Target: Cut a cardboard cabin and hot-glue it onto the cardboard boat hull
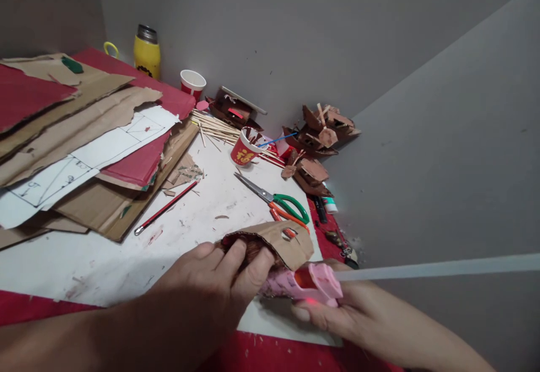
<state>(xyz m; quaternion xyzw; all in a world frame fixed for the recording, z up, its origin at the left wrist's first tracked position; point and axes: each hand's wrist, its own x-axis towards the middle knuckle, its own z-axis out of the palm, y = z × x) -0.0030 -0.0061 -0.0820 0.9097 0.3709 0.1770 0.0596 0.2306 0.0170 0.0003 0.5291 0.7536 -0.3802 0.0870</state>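
The left hand [213, 273] closed its bent fingers on a cardboard piece [270, 236]; the right hand [348, 305] gripped a pink glue gun [323, 282]; scissors [268, 196] lay near.

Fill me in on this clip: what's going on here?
A person is working with both hands on a cardboard piece over a white work surface. The left hand grips the piece, fingers tucked under its curved edge. The right hand holds a pink glue gun close against it, a translucent stick poking out the back. Open scissors lie just beyond, and brown boat-like models stand near the wall.
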